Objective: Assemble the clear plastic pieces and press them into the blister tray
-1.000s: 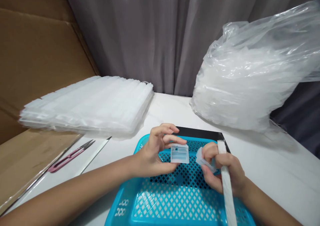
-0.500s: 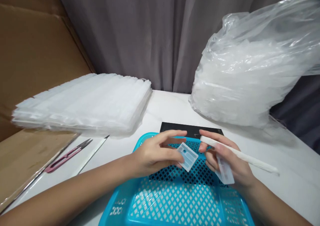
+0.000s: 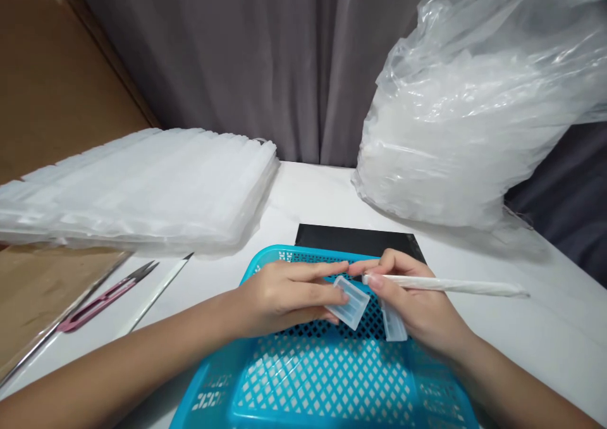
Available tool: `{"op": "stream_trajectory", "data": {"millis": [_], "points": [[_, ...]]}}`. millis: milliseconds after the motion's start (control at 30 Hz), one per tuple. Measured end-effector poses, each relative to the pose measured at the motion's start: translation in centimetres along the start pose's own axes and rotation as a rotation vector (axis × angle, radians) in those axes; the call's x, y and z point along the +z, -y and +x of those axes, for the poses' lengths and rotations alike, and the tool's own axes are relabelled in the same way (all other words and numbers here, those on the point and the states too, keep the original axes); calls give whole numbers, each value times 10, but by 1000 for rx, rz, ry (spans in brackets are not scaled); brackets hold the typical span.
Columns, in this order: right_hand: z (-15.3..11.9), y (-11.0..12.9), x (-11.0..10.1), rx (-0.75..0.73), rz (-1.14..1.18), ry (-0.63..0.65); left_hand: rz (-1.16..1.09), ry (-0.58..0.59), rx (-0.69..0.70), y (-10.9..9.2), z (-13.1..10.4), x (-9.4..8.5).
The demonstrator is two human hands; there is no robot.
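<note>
Translucent plastic box [image 3: 356, 307] pinched by left grip [image 3: 279, 299], slim white stick [image 3: 450, 285] by inward-turned right grip [image 3: 417, 309], white counter [image 3: 545, 340], grey curtain [image 3: 246, 55] behind

The tabletop [image 3: 313, 195] offers passage between two obstacles, white stack [image 3: 142, 188] and plastic bag [image 3: 465, 138]

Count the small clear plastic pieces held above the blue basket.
2: one clear piece in the left grip, a second piece, partly covered, in the right grip. Others may be hidden.
</note>
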State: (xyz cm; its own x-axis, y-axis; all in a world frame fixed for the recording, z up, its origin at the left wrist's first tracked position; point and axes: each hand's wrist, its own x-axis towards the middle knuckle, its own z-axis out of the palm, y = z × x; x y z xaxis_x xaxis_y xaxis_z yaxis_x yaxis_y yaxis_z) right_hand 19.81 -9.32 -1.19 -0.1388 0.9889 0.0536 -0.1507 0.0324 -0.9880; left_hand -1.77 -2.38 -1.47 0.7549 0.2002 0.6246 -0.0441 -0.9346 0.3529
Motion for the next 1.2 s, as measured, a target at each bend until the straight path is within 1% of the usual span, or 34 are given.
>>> {"op": "stream_trajectory", "data": {"millis": [233,333,433,533,700,1200], "points": [[-1,0,1,66,-21,-1,-173,73,-57,2,-4,4],[-2,0,1,77,-51,14,-176,109,-63,2,-4,5],[-2,1,1,89,-76,22,-148,152,-33,3,-4,5],[-2,2,2,82,-97,21,-129,170,-36,4,-3,5],[-1,1,1,67,-157,11,-132,174,-63,2,-3,5],[-1,2,3,62,-225,-27,-97,150,-55,1,-2,7]]}}
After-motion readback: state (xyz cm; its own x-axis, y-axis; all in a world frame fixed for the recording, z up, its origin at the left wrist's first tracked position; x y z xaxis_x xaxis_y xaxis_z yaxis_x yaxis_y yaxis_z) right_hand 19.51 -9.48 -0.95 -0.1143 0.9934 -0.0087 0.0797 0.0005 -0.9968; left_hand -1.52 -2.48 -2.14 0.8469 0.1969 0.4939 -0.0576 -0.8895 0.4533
